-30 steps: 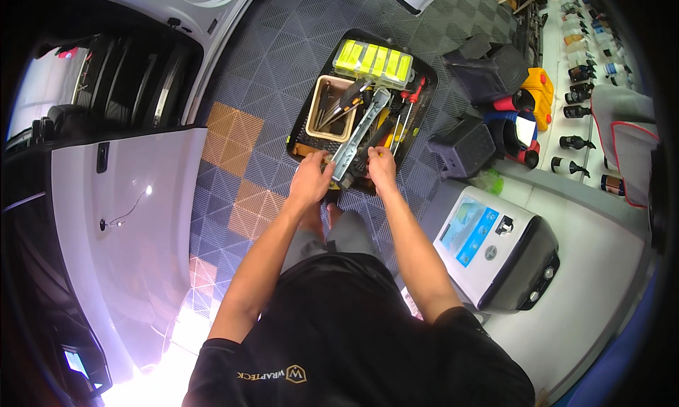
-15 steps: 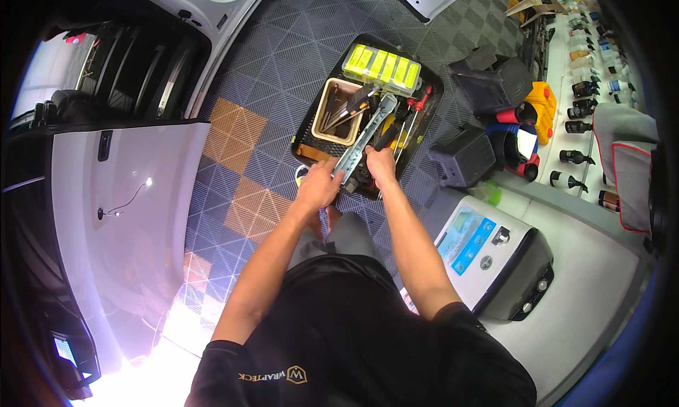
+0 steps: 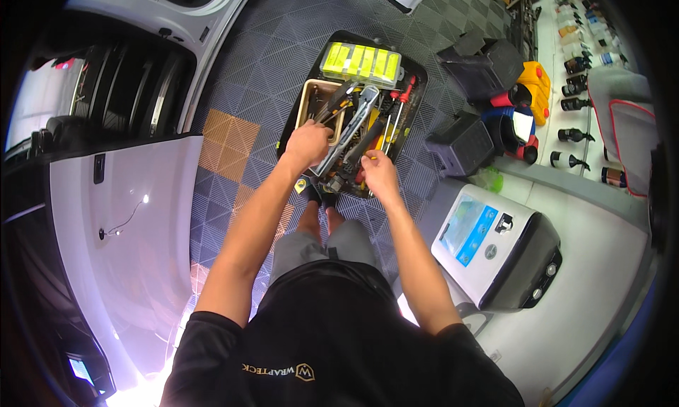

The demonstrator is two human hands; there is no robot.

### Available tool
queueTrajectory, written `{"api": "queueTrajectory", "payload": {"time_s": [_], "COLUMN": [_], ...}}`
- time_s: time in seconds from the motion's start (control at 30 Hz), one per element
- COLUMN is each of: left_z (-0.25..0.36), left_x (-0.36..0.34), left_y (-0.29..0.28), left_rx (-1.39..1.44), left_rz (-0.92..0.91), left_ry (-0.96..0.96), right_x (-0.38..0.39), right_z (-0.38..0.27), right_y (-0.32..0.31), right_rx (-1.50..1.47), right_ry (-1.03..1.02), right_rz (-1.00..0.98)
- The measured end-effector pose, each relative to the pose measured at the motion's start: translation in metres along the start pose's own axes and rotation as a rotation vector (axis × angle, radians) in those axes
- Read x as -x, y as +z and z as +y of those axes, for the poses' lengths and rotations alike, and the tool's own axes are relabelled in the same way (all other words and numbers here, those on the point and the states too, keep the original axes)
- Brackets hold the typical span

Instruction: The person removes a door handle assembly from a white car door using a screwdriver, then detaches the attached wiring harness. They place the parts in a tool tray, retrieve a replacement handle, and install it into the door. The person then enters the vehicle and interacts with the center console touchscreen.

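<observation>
An open black toolbox [image 3: 417, 82] lies on the grey tiled floor in front of me. It holds a yellow-lidded parts case [image 3: 360, 60], a tan tray [image 3: 310, 96], a large silver wrench [image 3: 351, 124] and several screwdrivers. My left hand [image 3: 307, 144] reaches into the box at its near left, fingers curled over the tools by the tan tray. My right hand [image 3: 378, 175] rests at the near edge of the box, fingers bent on a dark tool handle beside the wrench. What exactly each hand grips is hidden.
A white car door [image 3: 120, 216] stands open on my left, with the car body [image 3: 141, 4] beyond it. Orange floor tiles [image 3: 226, 142] lie near the door. Right of the toolbox are black cases [image 3: 463, 142], a yellow container [image 3: 537, 89], a grey-white machine [image 3: 498, 248] and bottles on a white counter [image 3: 587, 188].
Both hands stayed in the toolbox. My left hand moved left off the wrench toward the tan tray, and my right hand dropped toward the box's near edge.
</observation>
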State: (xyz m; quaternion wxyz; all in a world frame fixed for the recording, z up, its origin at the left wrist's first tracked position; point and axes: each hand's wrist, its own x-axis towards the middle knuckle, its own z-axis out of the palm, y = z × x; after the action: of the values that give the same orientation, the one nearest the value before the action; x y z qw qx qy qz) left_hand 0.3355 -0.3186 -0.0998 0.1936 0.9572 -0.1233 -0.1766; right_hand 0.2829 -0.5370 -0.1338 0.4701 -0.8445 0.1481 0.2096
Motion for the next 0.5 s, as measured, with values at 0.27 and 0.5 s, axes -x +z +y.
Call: {"api": "queueTrajectory", "payload": {"time_s": [0.27,0.5], "left_z": [0.006,0.001], "left_x": [-0.053,-0.040], "left_y": [0.002,-0.006], "left_rx": [-0.251,-0.176], "left_rz": [-0.284,-0.133], "left_ry": [-0.127,-0.138], "right_x": [0.036,0.057], "right_z": [0.034,0.022], "right_y": [0.010,-0.009], "right_rx": [-0.099,-0.328], "right_ry": [-0.011,0.075], "right_rz": [-0.004,-0.046]}}
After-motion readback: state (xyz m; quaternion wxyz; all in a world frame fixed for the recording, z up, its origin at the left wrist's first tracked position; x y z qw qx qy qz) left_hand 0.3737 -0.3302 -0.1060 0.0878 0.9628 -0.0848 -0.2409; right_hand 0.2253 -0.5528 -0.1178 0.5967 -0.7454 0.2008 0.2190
